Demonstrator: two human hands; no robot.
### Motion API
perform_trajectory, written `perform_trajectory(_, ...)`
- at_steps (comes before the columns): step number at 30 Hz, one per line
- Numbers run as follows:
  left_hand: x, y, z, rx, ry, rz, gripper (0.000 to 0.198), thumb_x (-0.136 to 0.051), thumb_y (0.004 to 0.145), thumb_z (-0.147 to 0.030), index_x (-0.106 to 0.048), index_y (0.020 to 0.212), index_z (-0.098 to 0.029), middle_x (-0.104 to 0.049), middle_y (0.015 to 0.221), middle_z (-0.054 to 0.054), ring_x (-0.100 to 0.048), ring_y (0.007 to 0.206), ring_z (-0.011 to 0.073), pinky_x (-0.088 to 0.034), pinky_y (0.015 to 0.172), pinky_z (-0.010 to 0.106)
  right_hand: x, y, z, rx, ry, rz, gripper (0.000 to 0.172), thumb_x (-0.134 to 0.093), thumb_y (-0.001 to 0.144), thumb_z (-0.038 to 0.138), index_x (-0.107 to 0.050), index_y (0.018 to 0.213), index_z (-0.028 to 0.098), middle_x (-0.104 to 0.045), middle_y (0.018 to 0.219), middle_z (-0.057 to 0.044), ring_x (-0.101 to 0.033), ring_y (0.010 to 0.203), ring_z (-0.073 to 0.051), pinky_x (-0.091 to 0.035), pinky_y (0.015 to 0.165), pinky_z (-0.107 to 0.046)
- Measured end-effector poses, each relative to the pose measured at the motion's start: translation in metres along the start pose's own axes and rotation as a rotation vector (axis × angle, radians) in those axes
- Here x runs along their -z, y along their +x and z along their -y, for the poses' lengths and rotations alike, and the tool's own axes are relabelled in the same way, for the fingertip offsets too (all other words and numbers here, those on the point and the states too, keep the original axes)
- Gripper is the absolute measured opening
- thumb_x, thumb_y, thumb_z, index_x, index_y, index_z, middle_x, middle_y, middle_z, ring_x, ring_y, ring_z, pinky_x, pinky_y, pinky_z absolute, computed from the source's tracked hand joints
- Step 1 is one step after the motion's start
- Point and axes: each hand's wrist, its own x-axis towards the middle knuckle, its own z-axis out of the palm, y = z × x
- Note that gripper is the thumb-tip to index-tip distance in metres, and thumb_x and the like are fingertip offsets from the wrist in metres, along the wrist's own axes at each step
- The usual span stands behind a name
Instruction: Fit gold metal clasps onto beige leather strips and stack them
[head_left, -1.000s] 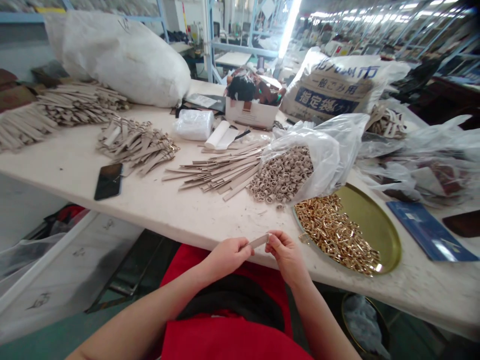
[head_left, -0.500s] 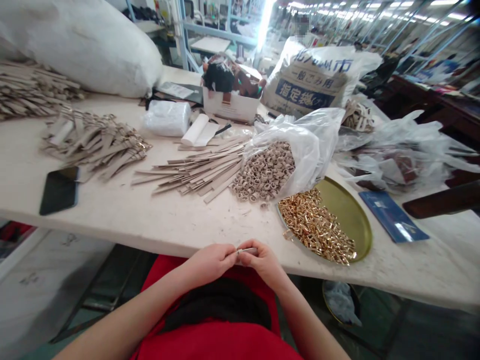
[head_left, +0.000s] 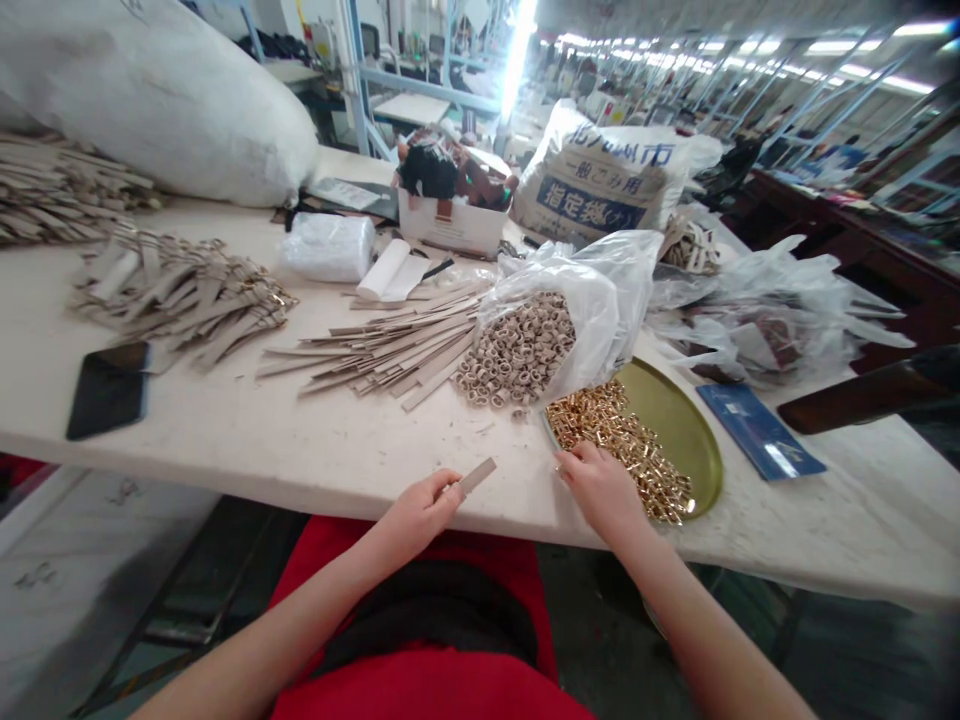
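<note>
Apart now, the hands no longer meet over the strip: the right hand has gone out to the gold clips heaped on the brass tray, fingertips down among them at the near edge. Whether its grip has closed on one I cannot tell. The left hand keeps its grip pinched on one end of the beige strip, which juts up and to the right over the tabletop edge. Beyond lie a clear bag of beige loops and a fan of loose strips.
</note>
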Motion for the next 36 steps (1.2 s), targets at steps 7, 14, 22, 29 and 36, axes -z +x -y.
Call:
perform_trajectory(7, -0.016, -0.007, 0.005, 0.054, -0.155, -0.004, 0.025, -0.038, 0.080, -0.040, -0.046, 0.073, -0.018, -0.034, 0.048, -0.007, -0.032, 0.045, 0.0099, -0.026, 0.045, 0.021, 0.009, 0.008, -0.016, 0.142, 0.012, 0.082, 0.004, -0.056, 0.074, 0.015, -0.056, 0.071, 0.018, -0.057, 0.082, -0.007, -0.052, 0.080, -0.020, -0.038, 0.073, -0.033)
perform_trajectory(14, -0.003, 0.000, -0.023, -0.103, -0.074, -0.129, 0.028, -0.048, 0.077, -0.042, -0.052, 0.084, -0.015, -0.046, 0.064, -0.004, -0.040, 0.058, 0.0100, -0.032, 0.054, 0.020, 0.011, 0.005, 0.061, -0.187, 1.271, 0.217, 0.023, -0.061, 0.072, 0.040, -0.049, 0.071, 0.019, -0.055, 0.063, 0.001, -0.049, 0.057, -0.012, -0.039, 0.054, -0.025)
perform_trajectory(22, 0.007, 0.001, -0.024, -0.087, 0.088, -0.135, 0.017, -0.050, 0.074, -0.031, -0.053, 0.071, -0.015, -0.044, 0.057, -0.005, -0.040, 0.054, 0.0088, -0.027, 0.049, 0.020, 0.001, 0.018, 0.098, -0.151, 1.460, 0.250, 0.024, -0.063, 0.069, 0.041, -0.061, 0.077, 0.018, -0.059, 0.069, 0.001, -0.051, 0.065, -0.012, -0.040, 0.063, -0.026)
perform_trajectory(29, 0.006, 0.004, -0.016, -0.052, 0.108, -0.210, 0.020, -0.051, 0.074, -0.035, -0.050, 0.069, -0.016, -0.048, 0.057, -0.005, -0.041, 0.054, 0.0091, -0.028, 0.049, 0.020, 0.005, 0.008, 0.102, -0.257, 1.734, 0.451, 0.039, -0.063, 0.070, 0.026, -0.049, 0.107, 0.023, -0.061, 0.080, 0.002, -0.054, 0.070, -0.011, -0.042, 0.069, -0.026)
perform_trajectory(36, 0.003, 0.005, -0.009, -0.024, 0.154, -0.131, 0.020, -0.049, 0.076, -0.034, -0.049, 0.069, -0.016, -0.046, 0.058, -0.004, -0.041, 0.055, 0.0099, -0.027, 0.050, 0.021, -0.011, 0.009, 0.102, -0.253, 1.558, 0.169, 0.024, -0.066, 0.068, 0.029, -0.059, 0.089, 0.020, -0.061, 0.071, 0.002, -0.051, 0.062, -0.011, -0.040, 0.059, -0.024)
